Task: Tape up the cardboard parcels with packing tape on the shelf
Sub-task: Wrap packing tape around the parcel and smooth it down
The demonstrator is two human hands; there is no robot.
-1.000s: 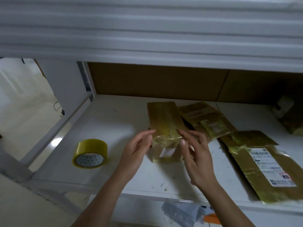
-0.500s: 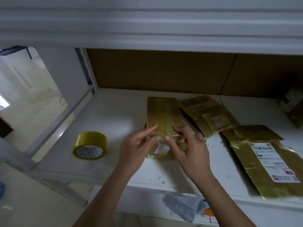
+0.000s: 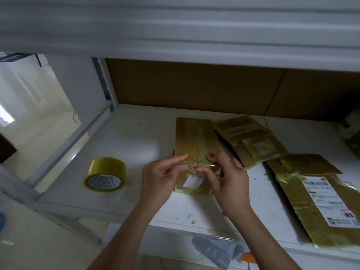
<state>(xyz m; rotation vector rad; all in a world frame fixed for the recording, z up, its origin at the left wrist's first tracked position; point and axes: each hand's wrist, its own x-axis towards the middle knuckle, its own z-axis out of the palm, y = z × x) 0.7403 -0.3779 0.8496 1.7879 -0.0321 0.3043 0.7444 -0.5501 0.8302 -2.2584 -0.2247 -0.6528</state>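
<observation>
A narrow cardboard parcel (image 3: 194, 137) lies lengthwise on the white shelf (image 3: 136, 145), wrapped in yellowish tape, with a small white label near its front end. A wrinkled tape strip (image 3: 196, 164) crosses its middle. My left hand (image 3: 161, 178) rests at the parcel's left edge, with straight fingers pressing on that strip. My right hand (image 3: 228, 182) is at the right edge, thumb and curled forefinger pinching the strip. A roll of yellow packing tape (image 3: 105, 174) lies on the shelf to the left, apart from both hands.
Two more taped parcels lie to the right: a flat one (image 3: 251, 139) touching the narrow parcel, and a large one with a shipping label (image 3: 319, 197) at the shelf's front right. A brown back panel (image 3: 194, 88) closes the shelf. A shelf board (image 3: 175, 36) hangs overhead. Crumpled grey plastic (image 3: 214, 250) sits below.
Both hands have come together onto the middle of the narrow parcel and now work the tape strip. The view has shifted slightly; the tape roll and other parcels have stayed put.
</observation>
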